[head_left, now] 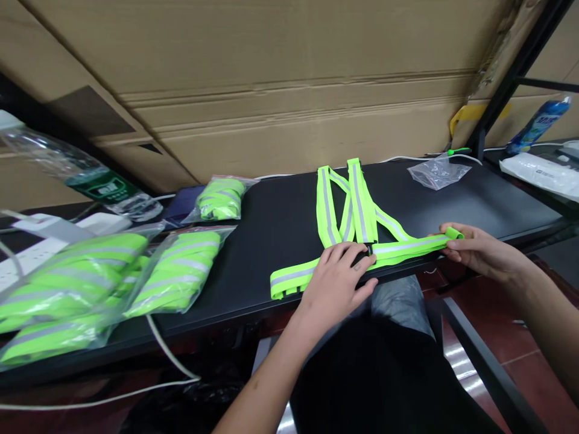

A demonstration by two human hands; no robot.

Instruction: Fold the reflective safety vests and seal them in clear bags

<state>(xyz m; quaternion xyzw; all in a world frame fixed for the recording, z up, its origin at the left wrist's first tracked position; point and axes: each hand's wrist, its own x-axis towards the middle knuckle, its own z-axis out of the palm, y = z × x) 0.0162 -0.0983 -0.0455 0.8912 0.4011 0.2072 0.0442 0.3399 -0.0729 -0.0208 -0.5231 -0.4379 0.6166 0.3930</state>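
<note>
A neon-yellow reflective vest of straps [359, 205] with grey stripes lies on the black table, its shoulder straps pointing away from me. Its waist belt [409, 246] runs along the front edge, folded in layers. My left hand [337, 276] rests palm down on the belt beside a black buckle, which the fingers partly cover; thumb and fingers are apart. At the belt's right end, my right hand [474, 250] pinches the looped strap between thumb and fingers, a short loop sticking up above them.
Clear bags of folded neon straps [178, 271] lie at left, near a power strip [27, 262] and a tilted water bottle [104, 181]. An empty plastic bag [438, 173] lies at back right. Cardboard [294, 120] stands behind; a blue bottle [538, 126] is far right.
</note>
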